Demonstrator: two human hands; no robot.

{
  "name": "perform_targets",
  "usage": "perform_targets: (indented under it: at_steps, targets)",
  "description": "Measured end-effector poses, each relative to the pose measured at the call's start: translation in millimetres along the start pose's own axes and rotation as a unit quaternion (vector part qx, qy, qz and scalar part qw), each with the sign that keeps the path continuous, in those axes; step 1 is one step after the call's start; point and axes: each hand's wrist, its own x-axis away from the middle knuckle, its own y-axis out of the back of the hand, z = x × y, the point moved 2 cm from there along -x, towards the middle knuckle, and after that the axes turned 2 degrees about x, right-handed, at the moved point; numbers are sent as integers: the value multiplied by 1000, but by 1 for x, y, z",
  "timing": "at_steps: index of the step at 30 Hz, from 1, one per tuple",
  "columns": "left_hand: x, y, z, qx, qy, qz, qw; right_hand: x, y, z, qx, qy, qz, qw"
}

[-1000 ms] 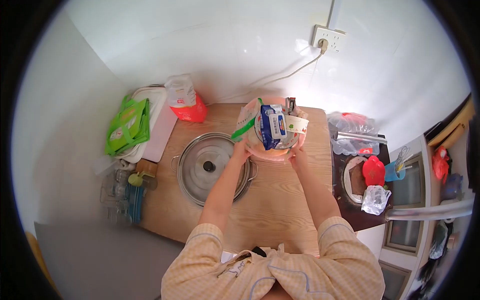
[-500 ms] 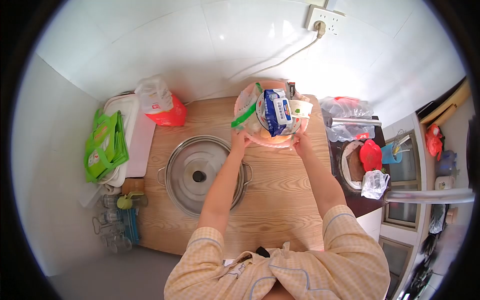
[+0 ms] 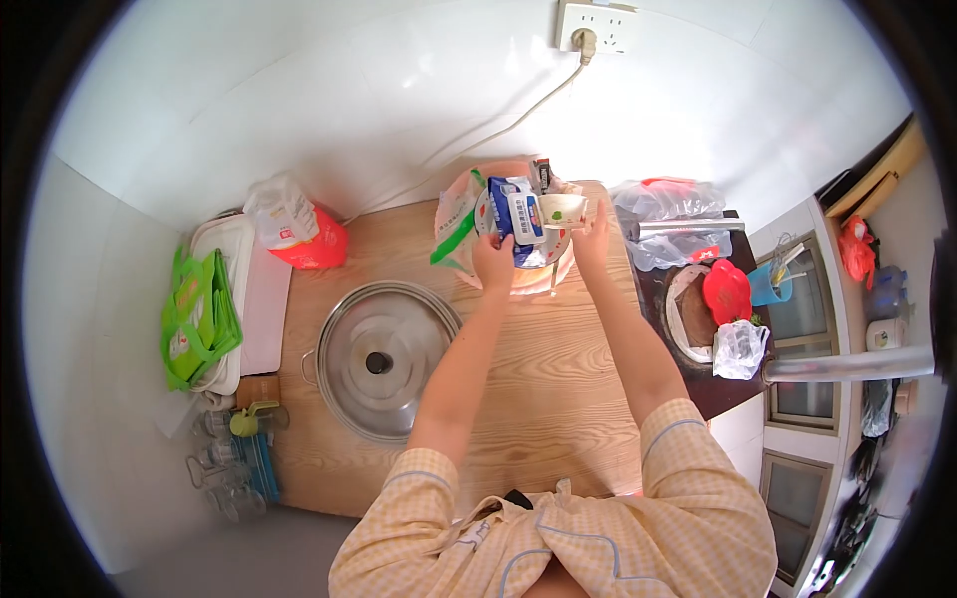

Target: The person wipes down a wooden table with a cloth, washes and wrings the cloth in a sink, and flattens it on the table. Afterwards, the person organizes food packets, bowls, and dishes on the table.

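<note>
A pink basin (image 3: pixel 525 289) stands near the back edge of the wooden table, full of mixed items. In it are a blue-and-white pack of wet wipes (image 3: pixel 526 218), a white cup with a green print (image 3: pixel 564 210) and a clear plastic bag with a green strip (image 3: pixel 455 237). My left hand (image 3: pixel 493 263) grips the lower left edge of the wipes pack, thumb on its front. On the other side my right hand (image 3: pixel 591 242) closes on the right side of the cup; some fingertips are hidden. A plate or bowl rim shows partly beneath the pack.
A lidded steel pot (image 3: pixel 384 399) stands left of my left forearm on the table (image 3: pixel 538 399). Behind it is a red-and-clear bag (image 3: pixel 317 242). Green bags (image 3: pixel 202 309) and glass mugs (image 3: pixel 234 478) line the left side. A dark side table (image 3: pixel 723 394) with plastic bags adjoins the right.
Both hands have left the basin's rim and moved up over its contents, the left to the wipes pack, the right to the cup. The view has shifted slightly, with the scene sliding left.
</note>
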Motion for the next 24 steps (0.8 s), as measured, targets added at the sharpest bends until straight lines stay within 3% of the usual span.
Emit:
perform_targets:
  at_steps: [1,2,3,8,10,12,16,18,21,23,24]
  targets:
    - [-1,5,-2,111,10,-12,994,-7,2,-1,-2,-1,-2,1000]
    - [0,12,-3,220,20,-23,975,-12,5,1,41,68,25,997]
    - [2,19,-4,244,-21,-41,969,-14,6,4,84,134,54,986]
    - [25,56,27,418,42,12,907,-13,6,0,5,56,132,990]
    - [53,68,27,479,125,146,856,-12,7,2,-26,42,130,990]
    - [81,70,45,430,166,313,830,-8,11,10,32,66,124,990]
    - [131,39,83,270,173,529,786,-4,16,17,35,59,131,989]
    - [143,28,101,145,92,515,840,-5,18,16,53,63,147,986]
    - [144,16,123,144,144,498,843,-8,17,10,34,111,148,982]
    - [139,14,131,7,37,468,883,-15,14,4,5,96,160,982]
    - [136,15,125,7,38,465,884,-18,12,2,-24,80,171,982]
